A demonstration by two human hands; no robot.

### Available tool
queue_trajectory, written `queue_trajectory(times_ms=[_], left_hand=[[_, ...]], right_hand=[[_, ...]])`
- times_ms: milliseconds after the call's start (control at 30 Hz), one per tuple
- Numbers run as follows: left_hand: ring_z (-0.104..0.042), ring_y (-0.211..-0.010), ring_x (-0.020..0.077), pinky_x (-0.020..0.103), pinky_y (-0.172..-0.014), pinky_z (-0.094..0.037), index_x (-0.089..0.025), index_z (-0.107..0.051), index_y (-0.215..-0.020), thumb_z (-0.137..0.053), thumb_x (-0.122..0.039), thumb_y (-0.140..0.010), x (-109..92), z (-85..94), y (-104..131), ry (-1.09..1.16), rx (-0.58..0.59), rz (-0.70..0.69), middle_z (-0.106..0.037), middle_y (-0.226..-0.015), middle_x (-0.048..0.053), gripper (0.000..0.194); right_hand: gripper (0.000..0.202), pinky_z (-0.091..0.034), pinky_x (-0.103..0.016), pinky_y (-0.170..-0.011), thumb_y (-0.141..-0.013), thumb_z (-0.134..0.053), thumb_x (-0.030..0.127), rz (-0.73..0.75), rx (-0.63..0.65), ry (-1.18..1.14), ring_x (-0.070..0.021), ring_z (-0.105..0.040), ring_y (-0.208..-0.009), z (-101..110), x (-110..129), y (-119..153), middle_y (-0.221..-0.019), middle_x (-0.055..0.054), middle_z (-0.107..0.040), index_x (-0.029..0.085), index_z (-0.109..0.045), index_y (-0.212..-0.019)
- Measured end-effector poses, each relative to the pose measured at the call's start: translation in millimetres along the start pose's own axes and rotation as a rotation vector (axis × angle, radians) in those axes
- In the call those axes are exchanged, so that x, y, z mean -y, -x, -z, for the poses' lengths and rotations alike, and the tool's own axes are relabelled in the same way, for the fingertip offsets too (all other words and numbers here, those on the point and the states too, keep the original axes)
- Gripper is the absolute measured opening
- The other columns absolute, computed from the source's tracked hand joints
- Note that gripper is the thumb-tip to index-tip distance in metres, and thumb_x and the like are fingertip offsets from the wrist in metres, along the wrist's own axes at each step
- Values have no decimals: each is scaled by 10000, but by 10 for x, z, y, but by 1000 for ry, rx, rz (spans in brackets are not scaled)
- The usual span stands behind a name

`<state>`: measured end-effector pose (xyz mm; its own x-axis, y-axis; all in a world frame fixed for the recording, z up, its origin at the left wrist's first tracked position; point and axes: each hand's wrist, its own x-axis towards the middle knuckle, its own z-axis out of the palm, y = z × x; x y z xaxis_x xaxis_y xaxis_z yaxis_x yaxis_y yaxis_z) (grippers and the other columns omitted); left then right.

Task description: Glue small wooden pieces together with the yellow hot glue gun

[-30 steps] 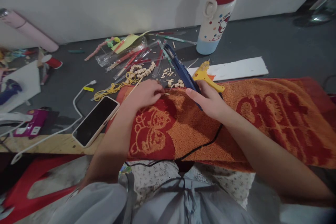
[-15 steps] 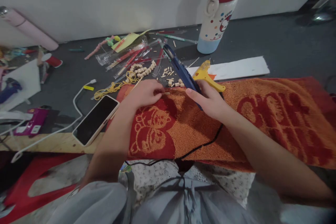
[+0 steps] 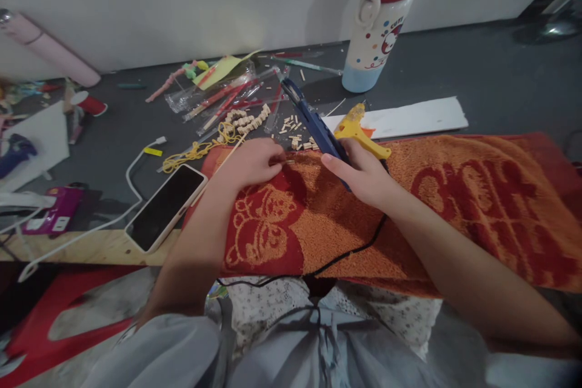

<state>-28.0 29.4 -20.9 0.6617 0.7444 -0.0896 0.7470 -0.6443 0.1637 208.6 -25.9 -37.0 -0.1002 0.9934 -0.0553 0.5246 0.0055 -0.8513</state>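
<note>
"CUTE" can be read on the white and blue bottle (image 3: 375, 42), which stands toward the back edge of the counter (image 3: 491, 85), beside a small printed face and coloured dots. Large red shapes like letters are woven into the right part of the orange and red towel (image 3: 345, 224), but I cannot make out a word. Labels on the purple box (image 3: 53, 212), near the counter's front edge at the far left, are too small to read.

The left hand (image 3: 260, 160) rests at the towel's far edge with fingers curled and thumb drawn close to them. A small pale stick (image 3: 290, 162) lies right at its fingertips; whether it is pinched or only touched I cannot tell. The right hand (image 3: 366, 176) is closed around a long dark blue tool (image 3: 318, 127), whose far end slants up and leftward toward the counter's back edge.

Just beyond the right hand is a yellow tool (image 3: 350, 127) with an orange part, next to a white strip (image 3: 418, 117). Short cut sticks (image 3: 293, 127) lie scattered on the counter past the towel's far edge. Left of them sits tangled yellow string (image 3: 195, 156), and the phone (image 3: 166, 209) lies dark-screened by the counter's front edge.
</note>
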Motion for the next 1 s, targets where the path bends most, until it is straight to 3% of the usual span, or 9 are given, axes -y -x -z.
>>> queue_trajectory(times_ms=[600,867,1000], left_hand=[[-598,-835,192,307,-729,-420,-178,-683,-836,-512,-250,-789,-59,-6,-29,-10,34,50,-673,-902,67,191],[-583,-762,176,299,-703,-418,-172,-689,-833,-529,-266,-770,-27,-27,-2,97,-110,46,-669,-819,51,196],[-582,-738,170,294,-683,-414,-175,-689,-818,-531,-263,-763,-46,-10,12,110,-123,40,-670,-789,42,189]], right_hand=[[508,-387,-343,-669,-788,-528,708,-16,9,25,-206,-544,-747,5,39,8,-783,-30,-582,210,-521,-888],[527,-385,-345,-681,-796,-514,726,0,20,20,-193,-537,-745,-8,-9,5,-804,-29,-583,212,-522,-915],[547,-369,-337,-653,-788,-504,746,5,16,38,-182,-514,-708,-2,0,6,-772,-21,-563,212,-519,-906]])
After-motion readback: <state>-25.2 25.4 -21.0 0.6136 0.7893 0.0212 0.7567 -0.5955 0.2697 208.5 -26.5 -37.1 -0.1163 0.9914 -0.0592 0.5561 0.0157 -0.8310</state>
